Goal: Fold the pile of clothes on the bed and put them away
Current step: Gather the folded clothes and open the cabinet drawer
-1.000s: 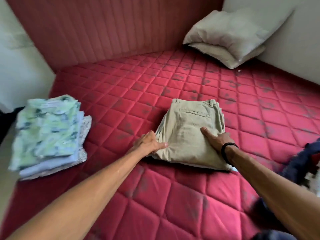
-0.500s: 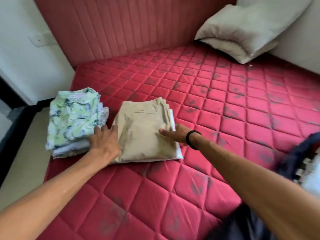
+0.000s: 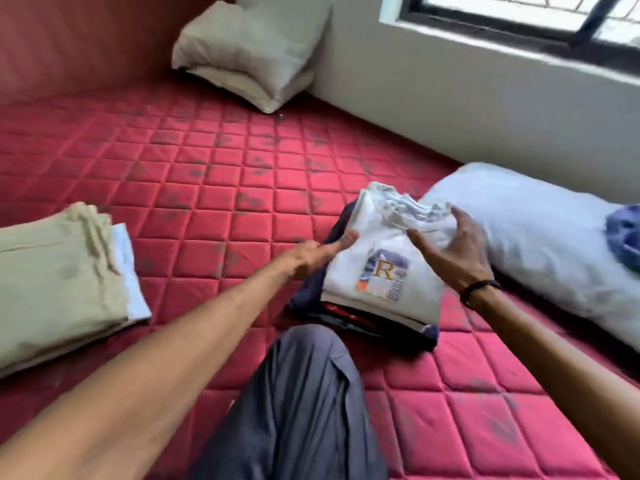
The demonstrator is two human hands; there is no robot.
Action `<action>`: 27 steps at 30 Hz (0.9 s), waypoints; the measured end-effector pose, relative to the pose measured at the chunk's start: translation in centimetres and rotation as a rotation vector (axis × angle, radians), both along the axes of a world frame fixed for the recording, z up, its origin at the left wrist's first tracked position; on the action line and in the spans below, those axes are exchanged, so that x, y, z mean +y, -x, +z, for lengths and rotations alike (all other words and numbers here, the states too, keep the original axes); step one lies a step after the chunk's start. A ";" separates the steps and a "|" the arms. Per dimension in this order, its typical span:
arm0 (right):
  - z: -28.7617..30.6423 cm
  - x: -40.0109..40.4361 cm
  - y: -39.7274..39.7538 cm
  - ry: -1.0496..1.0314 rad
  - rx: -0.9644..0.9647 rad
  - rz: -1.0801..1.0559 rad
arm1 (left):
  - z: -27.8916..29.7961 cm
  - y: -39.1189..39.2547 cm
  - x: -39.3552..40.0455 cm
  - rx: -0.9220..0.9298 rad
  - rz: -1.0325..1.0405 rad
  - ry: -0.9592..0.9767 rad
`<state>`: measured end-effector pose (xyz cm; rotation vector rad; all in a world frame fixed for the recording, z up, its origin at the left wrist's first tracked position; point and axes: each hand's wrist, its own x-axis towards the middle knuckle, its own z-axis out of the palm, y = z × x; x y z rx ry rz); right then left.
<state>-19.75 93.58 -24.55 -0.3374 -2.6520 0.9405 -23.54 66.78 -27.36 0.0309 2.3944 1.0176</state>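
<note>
A stack of folded clothes lies on the red quilted mattress (image 3: 207,168), topped by a white T-shirt (image 3: 384,251) printed with an "R". Dark navy and red garments (image 3: 311,301) show beneath it. My left hand (image 3: 318,252) grips the shirt's left edge, thumb on top and fingers tucked out of sight under it. My right hand (image 3: 450,247), with a black wristband, spreads its fingers over the shirt's collar end and touches the cloth. At the left, folded khaki trousers (image 3: 59,271) rest on a folded white garment (image 3: 133,282).
A long white pillow (image 3: 519,230) lies right of the stack with a blue cloth (image 3: 625,233) on it. Two grey pillows (image 3: 249,57) lean in the far corner. My knee in grey trousers (image 3: 301,393) is just before the stack. A wall and window (image 3: 519,15) bound the right.
Both hands left the khaki trousers, which now lie at the left. The view swung right, and my hands now reach the stack topped by the white T-shirt.
</note>
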 end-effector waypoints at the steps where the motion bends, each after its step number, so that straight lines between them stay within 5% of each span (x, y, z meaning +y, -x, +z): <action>1: -0.7 1.3 -1.1 0.070 -0.039 -0.041 | -1.3 0.1 0.9 -0.057 0.051 -0.117; 6: -4.8 2.6 -3.4 0.814 -0.540 -0.070 | -3.0 -0.2 3.1 -0.053 0.242 -0.127; 10: -4.7 0.8 -1.2 1.289 -0.569 0.164 | -2.4 -0.6 2.8 -0.111 0.237 -0.269; 20: -1.7 -10.2 2.9 1.382 -0.548 0.415 | 3.5 -2.7 -7.8 0.093 0.463 -0.203; 27: 3.3 -31.0 -1.8 1.338 -0.687 0.863 | 8.8 -19.2 -24.3 0.288 0.932 -0.165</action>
